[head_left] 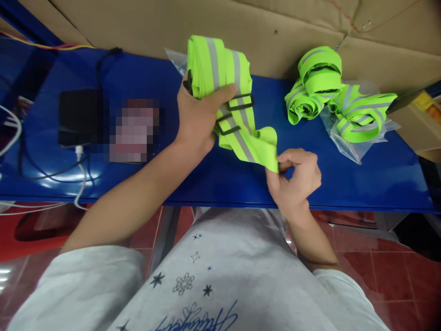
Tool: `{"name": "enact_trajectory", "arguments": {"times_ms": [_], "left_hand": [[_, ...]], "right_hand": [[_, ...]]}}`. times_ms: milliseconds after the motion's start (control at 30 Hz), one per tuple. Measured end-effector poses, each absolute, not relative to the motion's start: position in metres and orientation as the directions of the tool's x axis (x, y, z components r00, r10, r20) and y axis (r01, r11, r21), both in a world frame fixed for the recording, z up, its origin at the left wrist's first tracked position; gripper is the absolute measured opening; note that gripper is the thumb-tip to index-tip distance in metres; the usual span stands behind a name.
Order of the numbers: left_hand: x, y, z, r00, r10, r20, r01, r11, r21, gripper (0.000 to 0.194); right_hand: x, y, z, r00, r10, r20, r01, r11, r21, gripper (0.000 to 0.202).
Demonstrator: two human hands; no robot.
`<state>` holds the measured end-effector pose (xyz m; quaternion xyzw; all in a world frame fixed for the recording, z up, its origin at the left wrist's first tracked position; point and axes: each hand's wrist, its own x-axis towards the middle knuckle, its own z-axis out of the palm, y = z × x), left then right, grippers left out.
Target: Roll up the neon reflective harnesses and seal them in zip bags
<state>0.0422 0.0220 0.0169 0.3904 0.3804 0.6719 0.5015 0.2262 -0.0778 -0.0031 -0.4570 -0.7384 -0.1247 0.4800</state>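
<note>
A folded bundle of neon-yellow reflective strap [213, 62] with grey stripes is raised over the blue table. My left hand [201, 112] is closed around its lower left side, the thumb lying across the front. Two black plastic buckles [240, 101] sit on the strap just beside that thumb. From the bundle a loose length of strap trails down to the right. My right hand [296, 177] pinches the end of this length between thumb and finger, close to the table's front edge. The fingers of my left hand behind the bundle are hidden.
Several rolled neon straps [320, 73] lie at the back right, some on a clear plastic bag [349, 142]. A black box-shaped device [79, 117] with a white cable and a blurred-out object [133, 131] are on the left. Cardboard [268, 32] stands along the back.
</note>
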Motion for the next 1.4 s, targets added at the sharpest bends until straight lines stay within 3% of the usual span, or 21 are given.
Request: {"name": "enact_trajectory", "arguments": {"times_ms": [133,200,300,367,467,567,733,833,900,1000,1167,1300,1400], "left_hand": [[0.038,0.027,0.014,-0.179,0.977,0.119,-0.381,-0.180,0.907,0.038],[0.036,0.028,0.010,-0.159,0.979,0.128,-0.381,-0.181,0.907,0.038],[0.037,0.026,0.007,-0.122,0.981,0.148,-0.346,-0.182,0.920,0.040],[0.039,0.022,0.009,-0.094,0.982,0.161,-0.344,-0.184,0.921,0.036],[0.044,0.016,0.017,-0.071,0.984,0.161,-0.375,-0.176,0.910,0.027],[0.049,0.008,0.026,-0.036,0.986,0.162,-0.354,-0.164,0.921,0.023],[0.052,-0.003,0.037,0.032,0.976,0.214,-0.342,-0.190,0.920,0.022],[0.048,-0.002,0.040,0.024,0.971,0.237,-0.326,-0.217,0.920,0.032],[0.043,0.003,0.041,0.004,0.968,0.252,-0.309,-0.238,0.921,0.038],[0.034,0.013,0.039,0.023,0.974,0.227,-0.300,-0.210,0.930,0.026],[0.028,0.029,0.031,-0.008,0.958,0.287,-0.391,-0.267,0.881,0.023],[0.026,0.031,0.031,0.057,0.943,0.328,-0.469,-0.265,0.842,0.023],[0.025,0.028,0.034,0.095,0.933,0.347,-0.502,-0.256,0.826,0.021]], "right_hand": [[0.224,-0.085,0.002,-0.467,0.564,0.681,0.707,0.701,-0.095,0.009],[0.226,-0.091,0.006,-0.548,0.516,0.658,0.632,0.771,-0.079,0.009],[0.235,-0.092,0.015,-0.371,0.516,0.772,0.628,0.752,-0.201,0.015],[0.241,-0.088,0.021,-0.240,0.589,0.772,0.673,0.674,-0.305,0.025],[0.244,-0.075,0.023,-0.225,0.761,0.608,0.695,0.563,-0.447,0.035],[0.239,-0.065,0.018,-0.220,0.854,0.472,0.662,0.486,-0.570,0.042],[0.228,-0.064,0.014,-0.080,0.865,0.495,0.665,0.417,-0.620,0.029],[0.231,-0.065,0.013,-0.040,0.881,0.472,0.612,0.395,-0.685,0.018],[0.236,-0.065,0.012,-0.017,0.902,0.432,0.556,0.368,-0.745,0.019],[0.242,-0.064,0.008,-0.038,0.952,0.304,0.430,0.290,-0.855,0.024],[0.242,-0.058,0.003,-0.121,0.991,0.061,0.098,0.073,-0.992,0.024],[0.241,-0.053,0.004,-0.155,0.987,-0.039,-0.186,-0.068,-0.980,0.023],[0.243,-0.054,0.009,-0.228,0.972,-0.058,-0.253,-0.116,-0.960,0.034]]}}
